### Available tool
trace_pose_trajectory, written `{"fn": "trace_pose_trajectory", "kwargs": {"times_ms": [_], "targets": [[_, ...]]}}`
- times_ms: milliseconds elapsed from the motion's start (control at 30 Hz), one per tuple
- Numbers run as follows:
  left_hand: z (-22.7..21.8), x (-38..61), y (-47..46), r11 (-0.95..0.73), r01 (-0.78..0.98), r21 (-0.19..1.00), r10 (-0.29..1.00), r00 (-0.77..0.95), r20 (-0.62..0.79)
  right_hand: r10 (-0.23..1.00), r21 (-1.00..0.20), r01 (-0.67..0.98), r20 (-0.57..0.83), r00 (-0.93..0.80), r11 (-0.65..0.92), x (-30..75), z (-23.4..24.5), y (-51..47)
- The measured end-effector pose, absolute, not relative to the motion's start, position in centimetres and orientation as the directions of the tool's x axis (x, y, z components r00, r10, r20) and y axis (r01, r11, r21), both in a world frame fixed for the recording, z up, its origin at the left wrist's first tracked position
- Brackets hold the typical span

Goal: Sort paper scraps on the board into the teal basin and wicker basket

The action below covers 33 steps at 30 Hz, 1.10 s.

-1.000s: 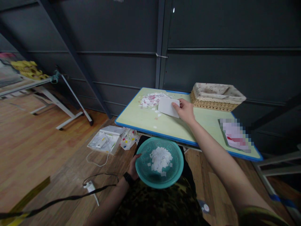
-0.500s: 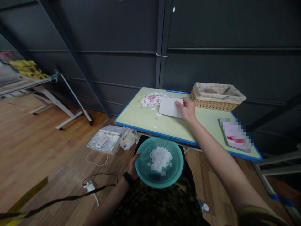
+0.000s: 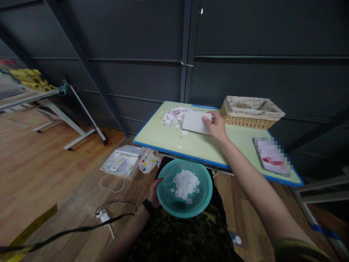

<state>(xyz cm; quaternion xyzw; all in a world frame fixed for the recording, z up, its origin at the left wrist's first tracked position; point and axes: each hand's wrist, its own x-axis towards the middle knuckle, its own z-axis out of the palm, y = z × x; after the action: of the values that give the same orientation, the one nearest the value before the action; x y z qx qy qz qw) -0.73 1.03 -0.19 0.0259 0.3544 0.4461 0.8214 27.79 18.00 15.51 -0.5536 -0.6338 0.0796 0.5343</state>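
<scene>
My left hand grips the left rim of a green plastic colander, which rests at my lap below the table edge. A heap of small white paper scraps lies inside it. Over the table, my right hand pinches the right end of a flat white card, thumb on top and fingers mostly hidden behind. Just beyond the card's left side spreads a pile of white and pinkish paper scraps, partly covered by the card. A few loose bits lie near it on the tabletop.
The pale green table has a blue edge. A cloth-lined wicker basket stands at its back right, and a tablet-like blurred object lies at the right. An open white box, a power strip and cables are on the floor.
My right hand has shifted the card slightly left and away from me, toward the scrap pile. The colander and my left hand stay as they were.
</scene>
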Motion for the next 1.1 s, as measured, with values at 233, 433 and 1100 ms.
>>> {"fn": "trace_pose_trajectory", "kwargs": {"times_ms": [233, 433, 1100], "targets": [[-0.4, -0.7, 1.2, 0.596, -0.707, 0.381, 0.754, 0.331, -0.567, 0.799, -0.679, 0.637, 0.579, 0.160, 0.364, 27.8, 15.6, 17.9], [-0.1, -0.6, 1.0, 0.582, -0.710, 0.396, 0.770, 0.325, -0.549, 0.792, -0.684, 0.657, 0.572, 0.214, 0.316, 28.5, 16.0, 17.9], [-0.2, -0.7, 1.1, 0.608, -0.697, 0.381, 0.747, 0.338, -0.573, 0.953, -0.940, 0.164, 0.302, -0.003, 0.298, 26.7, 16.7, 16.7]]}}
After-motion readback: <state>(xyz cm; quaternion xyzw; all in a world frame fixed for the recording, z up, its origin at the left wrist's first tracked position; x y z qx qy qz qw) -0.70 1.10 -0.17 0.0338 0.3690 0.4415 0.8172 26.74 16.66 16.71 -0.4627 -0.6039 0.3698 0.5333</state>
